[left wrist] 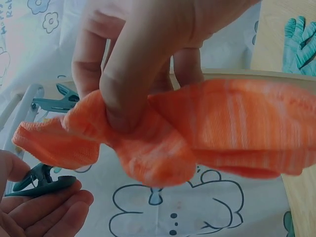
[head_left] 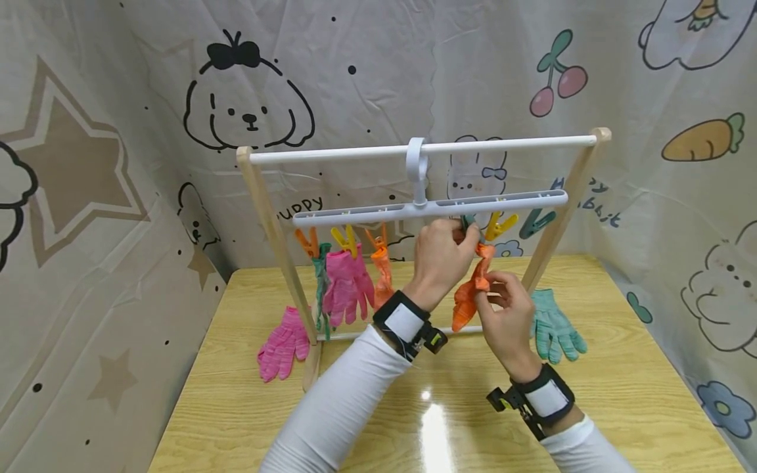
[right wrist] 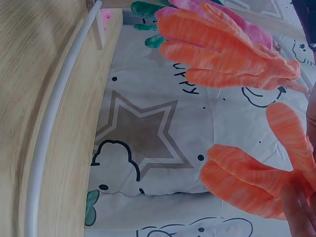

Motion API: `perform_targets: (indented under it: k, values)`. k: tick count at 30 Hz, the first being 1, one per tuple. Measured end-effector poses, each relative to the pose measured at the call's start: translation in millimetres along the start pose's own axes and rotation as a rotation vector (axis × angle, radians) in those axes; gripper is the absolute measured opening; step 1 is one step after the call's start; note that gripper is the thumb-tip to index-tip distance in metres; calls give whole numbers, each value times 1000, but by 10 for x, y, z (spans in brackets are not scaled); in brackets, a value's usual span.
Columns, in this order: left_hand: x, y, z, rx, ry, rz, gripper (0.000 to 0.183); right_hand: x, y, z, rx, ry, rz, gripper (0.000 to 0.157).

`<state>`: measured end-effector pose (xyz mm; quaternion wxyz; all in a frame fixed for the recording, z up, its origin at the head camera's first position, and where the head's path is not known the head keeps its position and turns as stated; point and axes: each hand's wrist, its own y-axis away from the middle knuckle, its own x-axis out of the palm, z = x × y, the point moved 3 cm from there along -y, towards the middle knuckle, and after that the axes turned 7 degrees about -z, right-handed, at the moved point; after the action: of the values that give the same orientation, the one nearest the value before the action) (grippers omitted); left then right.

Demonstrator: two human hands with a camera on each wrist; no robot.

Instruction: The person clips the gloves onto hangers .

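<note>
My left hand [head_left: 442, 257] is raised under the grey hanger bar [head_left: 378, 213] and pinches a dark green clothespin [left wrist: 42, 182] between thumb and fingers. Just below, my right hand [head_left: 507, 310] pinches an orange knit glove [head_left: 472, 293] by its bunched fabric. The glove's upper end is close to that clothespin; whether the jaws grip it cannot be told. Another orange glove [right wrist: 217, 52], a pink glove [head_left: 345, 286] and a green glove [head_left: 322, 289] hang from clothespins on the left half of the bar. To the right are a yellow clothespin [head_left: 500, 226] and a second dark green clothespin [head_left: 537, 223].
The hanger hooks over the white rail [head_left: 503, 146] of a wooden stand [head_left: 269, 217]. On the wooden table [head_left: 627, 394] lie a pink glove [head_left: 284, 345] at the left and a green glove [head_left: 556, 326] at the right. A printed cloth surrounds the table.
</note>
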<state>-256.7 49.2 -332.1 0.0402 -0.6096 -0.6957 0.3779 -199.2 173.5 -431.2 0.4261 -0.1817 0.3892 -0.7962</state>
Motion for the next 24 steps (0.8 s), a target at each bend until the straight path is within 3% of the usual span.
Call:
perform_targets:
  k: [24]
  values:
    - [9, 15, -8, -16, 21, 2, 37, 133, -97, -15, -4, 28, 86, 21]
